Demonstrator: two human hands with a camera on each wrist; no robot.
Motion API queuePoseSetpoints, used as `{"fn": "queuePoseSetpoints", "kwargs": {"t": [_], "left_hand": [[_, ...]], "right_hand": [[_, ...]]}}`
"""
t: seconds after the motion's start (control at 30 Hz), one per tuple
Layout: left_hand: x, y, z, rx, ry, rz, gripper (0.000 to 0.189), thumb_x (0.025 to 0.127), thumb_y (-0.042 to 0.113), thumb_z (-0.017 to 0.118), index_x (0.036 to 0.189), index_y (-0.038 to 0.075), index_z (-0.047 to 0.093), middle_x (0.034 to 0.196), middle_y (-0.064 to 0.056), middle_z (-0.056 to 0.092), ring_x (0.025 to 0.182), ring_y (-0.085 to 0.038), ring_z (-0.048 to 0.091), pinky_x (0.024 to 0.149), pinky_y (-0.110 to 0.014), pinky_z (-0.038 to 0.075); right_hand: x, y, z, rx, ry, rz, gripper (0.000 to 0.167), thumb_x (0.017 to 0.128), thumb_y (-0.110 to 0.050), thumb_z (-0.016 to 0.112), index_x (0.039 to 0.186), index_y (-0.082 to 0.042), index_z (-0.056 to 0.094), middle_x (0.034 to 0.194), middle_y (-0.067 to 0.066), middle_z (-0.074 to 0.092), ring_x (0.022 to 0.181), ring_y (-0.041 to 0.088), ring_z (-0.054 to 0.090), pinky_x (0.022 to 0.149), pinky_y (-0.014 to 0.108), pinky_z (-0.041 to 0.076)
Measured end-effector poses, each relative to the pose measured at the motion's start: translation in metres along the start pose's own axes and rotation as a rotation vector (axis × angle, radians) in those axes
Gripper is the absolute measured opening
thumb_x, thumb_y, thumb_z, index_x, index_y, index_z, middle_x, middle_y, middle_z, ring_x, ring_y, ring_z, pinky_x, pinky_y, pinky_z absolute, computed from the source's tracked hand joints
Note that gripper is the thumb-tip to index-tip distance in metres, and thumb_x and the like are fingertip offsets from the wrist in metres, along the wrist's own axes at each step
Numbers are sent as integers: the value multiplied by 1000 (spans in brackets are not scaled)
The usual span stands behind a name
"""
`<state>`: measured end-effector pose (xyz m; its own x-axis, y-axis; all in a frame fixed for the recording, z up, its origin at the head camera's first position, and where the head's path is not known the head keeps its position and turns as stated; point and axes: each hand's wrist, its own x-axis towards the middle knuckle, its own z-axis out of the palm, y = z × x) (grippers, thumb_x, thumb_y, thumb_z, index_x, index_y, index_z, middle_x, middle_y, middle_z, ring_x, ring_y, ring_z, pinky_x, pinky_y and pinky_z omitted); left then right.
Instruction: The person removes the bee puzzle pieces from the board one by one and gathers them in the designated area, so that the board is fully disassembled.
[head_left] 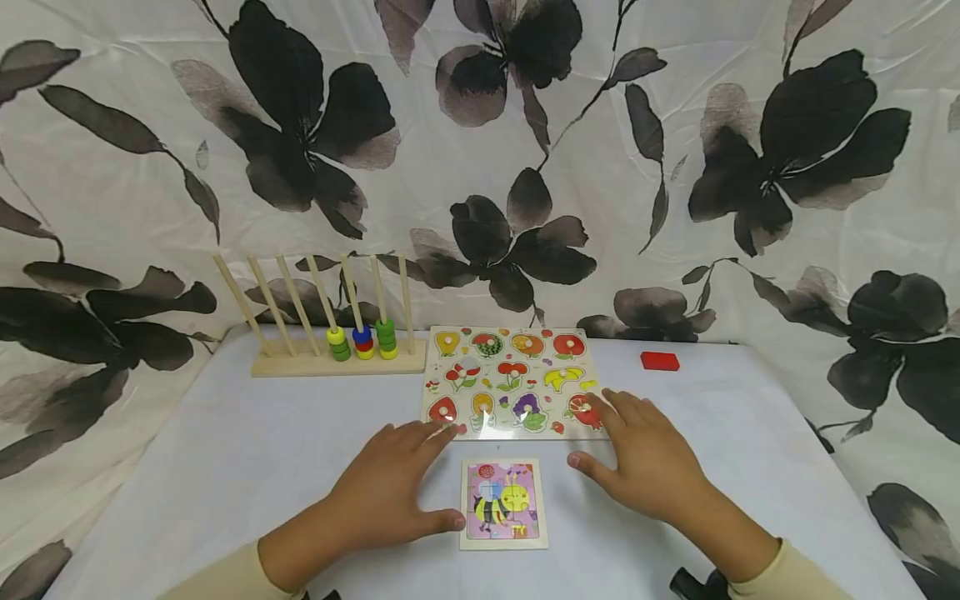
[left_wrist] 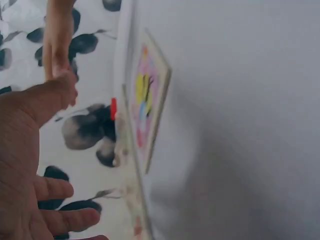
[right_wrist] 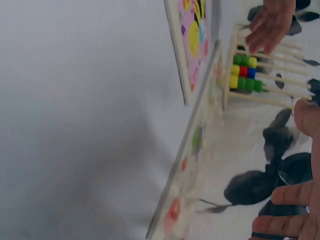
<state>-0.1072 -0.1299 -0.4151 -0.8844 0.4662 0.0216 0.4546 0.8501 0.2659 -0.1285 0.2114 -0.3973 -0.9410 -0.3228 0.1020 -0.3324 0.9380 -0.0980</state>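
Observation:
A small bee jigsaw puzzle (head_left: pixel 504 504) in a pale wooden frame lies flat on the white table. Behind it sits a larger fruit puzzle board (head_left: pixel 462 400), its glossy surface catching light. My left hand (head_left: pixel 393 483) hovers with spread fingers at the bee puzzle's left, thumb close to its edge and fingertips near the board's front left corner. On the other side, my right hand (head_left: pixel 648 458) is held over the table, fingers extended by the board's front right corner. Both wrist views show the left palm (left_wrist: pixel 17 150) and right palm (right_wrist: pixel 312 175) holding nothing.
A wooden peg stand (head_left: pixel 292 364) with several upright pegs is at the back left; three pegs carry coloured rings (head_left: pixel 363 342). A flat red block (head_left: pixel 660 361) lies at the back right. Flowered cloth (head_left: pixel 630 167) hangs behind the table (head_left: pixel 225 467).

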Motion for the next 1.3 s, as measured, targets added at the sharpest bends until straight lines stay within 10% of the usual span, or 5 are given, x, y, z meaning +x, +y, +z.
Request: {"fn": "queuePoseSetpoints", "kwargs": {"t": [0.43,0.9,1.3], "left_hand": [[3,2,43,-76,-60,29,81,80,59,79,143,11,59,145,-9,55,138,-33,46,111,-55,38],[-38,26,46,38,-325,181,82,87,85,45,154,39,46,163,-1,35,144,-40,36,106,-69,36],[-47,21,55,46,-261,226,86,87,89,29,156,41,41,165,-2,31,145,-40,35,106,-71,34]], "right_hand": [[18,-43,33,133,-8,-147,44,87,-40,82,124,-18,73,114,-1,67,110,19,61,91,41,55],[34,-71,53,214,-116,-253,30,92,-35,78,118,-19,76,111,-4,68,110,17,60,94,39,54],[45,-85,66,217,-120,-335,24,93,-32,77,113,-19,78,103,-8,66,99,11,57,88,29,52]]}}
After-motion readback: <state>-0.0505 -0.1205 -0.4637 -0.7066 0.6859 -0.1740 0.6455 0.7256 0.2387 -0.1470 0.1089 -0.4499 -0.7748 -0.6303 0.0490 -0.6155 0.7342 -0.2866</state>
